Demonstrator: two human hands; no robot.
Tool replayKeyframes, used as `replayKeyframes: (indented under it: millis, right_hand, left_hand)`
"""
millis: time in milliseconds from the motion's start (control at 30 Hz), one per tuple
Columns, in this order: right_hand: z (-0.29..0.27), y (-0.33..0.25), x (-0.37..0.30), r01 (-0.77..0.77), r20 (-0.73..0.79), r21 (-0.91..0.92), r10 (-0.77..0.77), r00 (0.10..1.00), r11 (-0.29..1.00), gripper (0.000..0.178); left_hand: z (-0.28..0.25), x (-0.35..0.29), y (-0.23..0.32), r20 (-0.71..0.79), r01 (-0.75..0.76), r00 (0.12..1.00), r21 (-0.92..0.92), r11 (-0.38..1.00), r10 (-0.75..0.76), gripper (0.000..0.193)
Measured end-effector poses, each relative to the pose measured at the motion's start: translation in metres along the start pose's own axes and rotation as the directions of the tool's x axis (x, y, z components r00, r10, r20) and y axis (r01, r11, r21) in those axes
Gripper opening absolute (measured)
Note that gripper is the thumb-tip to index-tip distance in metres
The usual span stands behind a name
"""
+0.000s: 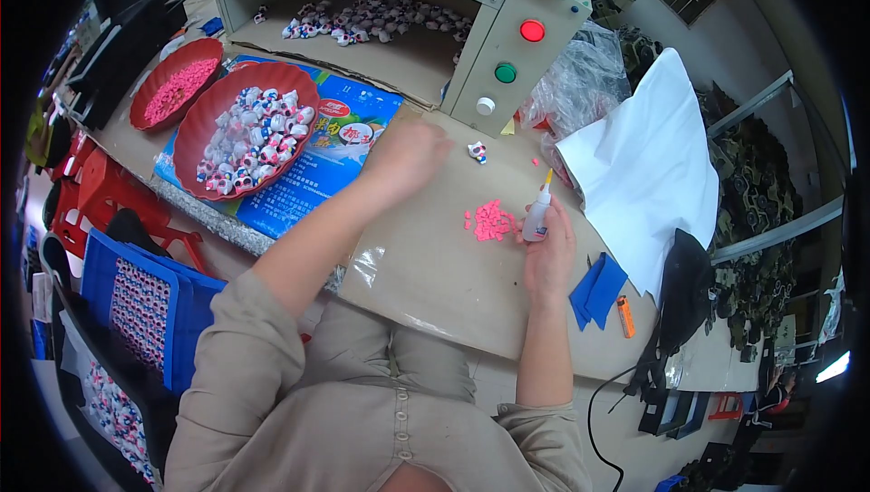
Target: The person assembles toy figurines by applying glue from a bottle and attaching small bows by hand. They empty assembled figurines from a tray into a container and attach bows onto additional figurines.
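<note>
My right hand (551,243) is closed around a small clear squeeze bottle (536,217) with a yellow pointed nozzle, held upright. Beside it on the table lies a pile of small pink pieces (494,222), with one stray piece farther off. My left hand (412,161) reaches over the table toward the grey machine. Its fingers are smeared by motion, so what they hold, if anything, does not show. Just right of those fingers sits a single small white figurine (478,152) with dark and coloured marks.
Many figurines (381,19) lie inside the grey machine (494,84) with coloured buttons. At left are a red bowl (304,93) of figurines and a smaller red bowl (136,116) of pink pieces. A blue cloth (596,293) and orange lighter (626,317) lie at right.
</note>
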State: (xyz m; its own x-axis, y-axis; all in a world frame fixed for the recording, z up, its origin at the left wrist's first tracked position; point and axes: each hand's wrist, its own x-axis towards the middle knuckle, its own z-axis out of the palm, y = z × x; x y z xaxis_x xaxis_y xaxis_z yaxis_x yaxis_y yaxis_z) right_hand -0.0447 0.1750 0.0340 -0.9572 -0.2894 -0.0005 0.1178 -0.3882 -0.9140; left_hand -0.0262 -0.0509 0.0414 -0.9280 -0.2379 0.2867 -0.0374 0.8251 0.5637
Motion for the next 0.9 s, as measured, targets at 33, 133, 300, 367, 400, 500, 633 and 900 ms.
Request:
replayKeyframes:
  millis: [33, 133, 300, 367, 400, 500, 633, 900]
  right_hand:
    - [0.001, 0.000, 0.000, 0.035, -0.051, -0.025, -0.037, 0.998, 0.999, 0.035]
    - [-0.004, 0.002, 0.006, 0.128, -0.151, -0.093, -0.141, 0.978, 0.987, 0.032]
    - [-0.003, -0.007, 0.005, 0.090, -0.176, 0.071, -0.076, 0.981, 0.993, 0.028]
    - [-0.004, -0.007, 0.001, 0.061, -0.204, 0.136, -0.032, 0.978, 0.989, 0.028]
    - [-0.007, -0.004, 0.002, 0.086, -0.130, 0.095, -0.073, 0.989, 0.992, 0.029]
    - [-0.009, 0.000, 0.001, 0.139, -0.037, 0.055, -0.137, 0.990, 0.989, 0.027]
    - [0.004, 0.002, -0.006, 0.226, 0.059, -0.134, -0.220, 0.974, 0.965, 0.022]
    - [0.010, 0.010, -0.012, 0.378, 0.201, -0.400, -0.322, 0.925, 0.835, 0.022]
  left_hand:
    - [0.024, 0.008, 0.008, 0.005, -0.003, 1.000, 0.044, 0.999, 0.002, 0.023]
    - [0.058, 0.017, 0.021, -0.034, 0.003, 0.999, 0.064, 0.998, -0.001, 0.023]
    - [0.061, 0.014, 0.017, -0.059, -0.029, 0.998, -0.155, 0.987, 0.020, 0.022]
    - [0.049, -0.001, 0.021, 0.051, -0.018, 0.998, -0.368, 0.930, 0.040, 0.022]
    - [0.047, -0.009, 0.020, 0.056, -0.021, 0.997, -0.369, 0.929, 0.044, 0.022]
    - [0.042, -0.032, 0.018, 0.158, 0.113, 0.987, -0.756, 0.645, 0.013, 0.025]
    - [0.038, -0.046, 0.014, 0.243, 0.212, 0.970, -0.854, 0.475, 0.004, 0.026]
    - [0.040, -0.045, 0.009, 0.291, 0.264, 0.956, -0.890, 0.372, 0.017, 0.025]
